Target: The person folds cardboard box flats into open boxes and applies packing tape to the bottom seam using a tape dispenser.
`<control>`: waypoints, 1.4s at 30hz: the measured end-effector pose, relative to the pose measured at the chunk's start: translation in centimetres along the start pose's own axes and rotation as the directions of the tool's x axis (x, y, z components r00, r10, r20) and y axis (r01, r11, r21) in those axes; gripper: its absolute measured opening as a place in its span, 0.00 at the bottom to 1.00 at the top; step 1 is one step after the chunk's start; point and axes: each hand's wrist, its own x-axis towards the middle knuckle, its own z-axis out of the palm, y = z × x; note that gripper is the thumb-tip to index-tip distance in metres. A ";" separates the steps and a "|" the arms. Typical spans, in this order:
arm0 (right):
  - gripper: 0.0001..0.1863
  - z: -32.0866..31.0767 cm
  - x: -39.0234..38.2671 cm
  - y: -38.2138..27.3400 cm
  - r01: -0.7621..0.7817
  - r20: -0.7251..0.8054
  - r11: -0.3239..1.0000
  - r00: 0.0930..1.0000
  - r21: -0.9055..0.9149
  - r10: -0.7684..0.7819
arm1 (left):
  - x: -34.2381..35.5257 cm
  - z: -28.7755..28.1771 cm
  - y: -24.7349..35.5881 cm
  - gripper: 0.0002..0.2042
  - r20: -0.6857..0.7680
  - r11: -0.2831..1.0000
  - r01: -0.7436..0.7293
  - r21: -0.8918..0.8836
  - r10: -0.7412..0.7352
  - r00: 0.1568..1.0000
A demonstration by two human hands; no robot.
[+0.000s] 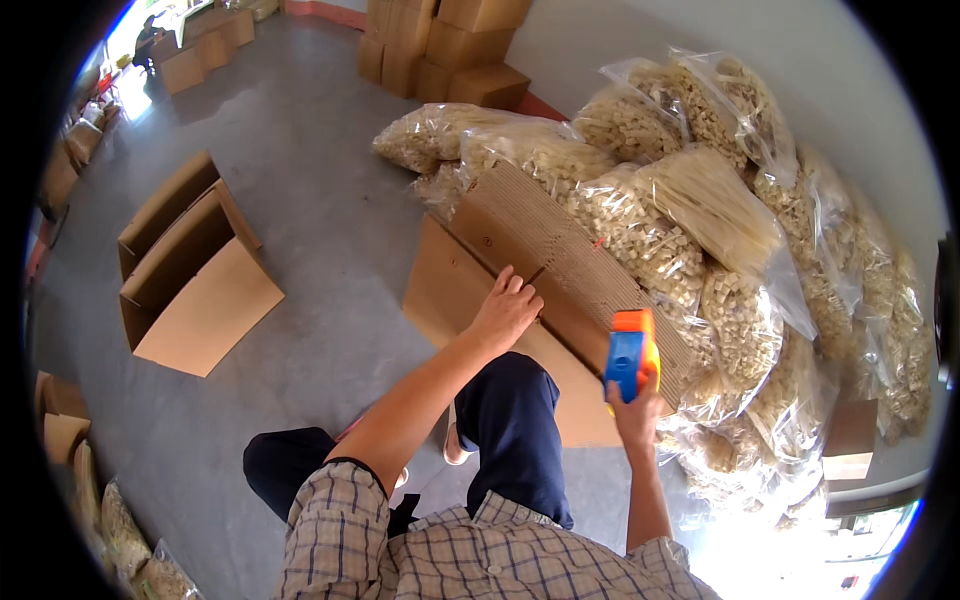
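Note:
A large brown cardboard box (pixel 455 270) lies in front of me, with a dark gap running along its top between the flaps. The far side of its top is a ribbed brown surface (pixel 590 250). My left hand (pixel 507 312) rests at that gap, its fingers bent over the flap's edge. In my right hand (pixel 636 408) is a tape dispenser (pixel 628 360), blue on the side with orange and yellow parts, held upright by the box's near right end. The fingers behind the dispenser are partly hidden, and no tape strip can be made out.
Clear plastic bags (pixel 680 220) full of pale cut pieces are heaped behind and right of the box. An open-topped cardboard box (pixel 210 310) stands on the grey floor at left. Stacked cartons (pixel 440 45) line the far wall. More bags (pixel 125 535) lie lower left.

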 end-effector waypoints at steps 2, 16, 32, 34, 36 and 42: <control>0.27 -1.8 0.3 -0.9 -0.158 0.008 0.856 0.984 0.493 0.177 | -1.3 0.0 -0.3 0.12 -0.030 0.990 0.014 -0.141 -0.018 0.999; 0.35 -7.5 2.7 -6.1 -0.074 0.014 0.472 0.992 0.878 0.129 | -7.7 -10.1 -7.9 0.06 -0.232 0.988 0.080 -0.134 -0.110 0.966; 0.41 6.3 3.9 -21.3 0.449 0.358 0.884 0.810 0.129 -0.464 | -28.6 -22.1 -13.0 0.08 0.040 0.884 0.449 -0.127 -0.448 0.893; 0.43 8.1 1.8 -21.9 0.478 0.477 0.858 0.720 0.187 -0.505 | -30.9 -21.5 -12.5 0.08 0.046 0.859 0.491 -0.148 -0.490 0.871; 0.43 9.8 -0.6 -21.2 0.522 0.565 0.810 0.597 0.266 -0.570 | -33.2 -20.1 -12.1 0.08 0.096 0.822 0.538 -0.186 -0.529 0.843; 0.43 12.3 -8.7 -19.6 0.506 0.693 0.804 0.456 0.314 -0.558 | -38.6 -18.9 -9.9 0.01 0.103 0.694 0.667 -0.271 -0.669 0.737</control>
